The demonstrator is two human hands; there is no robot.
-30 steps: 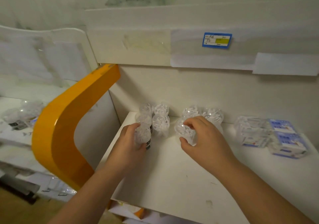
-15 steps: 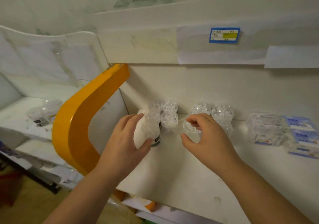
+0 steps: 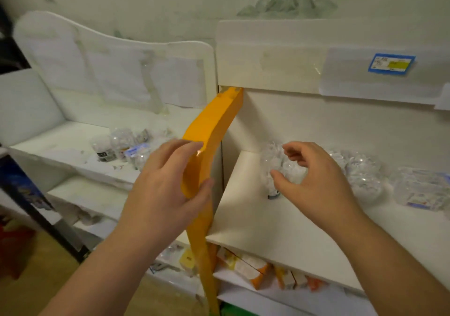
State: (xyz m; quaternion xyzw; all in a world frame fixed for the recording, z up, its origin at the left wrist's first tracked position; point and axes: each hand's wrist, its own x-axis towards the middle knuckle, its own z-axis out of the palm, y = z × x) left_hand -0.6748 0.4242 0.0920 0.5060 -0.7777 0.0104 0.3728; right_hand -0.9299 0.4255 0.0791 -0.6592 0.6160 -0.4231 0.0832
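Note:
Small clear plastic packets point(image 3: 269, 167) with white contents stand in a cluster at the back left of a white shelf board point(image 3: 267, 225). My right hand point(image 3: 314, 181) hovers just in front of them with fingers loosely curled and thumb out, holding nothing. My left hand point(image 3: 168, 184) is in the air in front of the curved orange shelf divider point(image 3: 214, 125). Its fingers are relaxed and spread, and nothing is in it. More clear packets point(image 3: 360, 172) sit to the right of my right hand, partly hidden behind it.
A second pile of clear packets point(image 3: 121, 142) lies on the neighbouring shelf to the left. Flat clear packs point(image 3: 418, 189) with blue print lie at the far right. A blue price label point(image 3: 390, 63) hangs above. Orange-and-white boxes point(image 3: 246, 267) fill the shelf below.
My left hand has let go of the clear packet and swung left across the orange divider. My right hand has lifted off its packet. The view has turned left.

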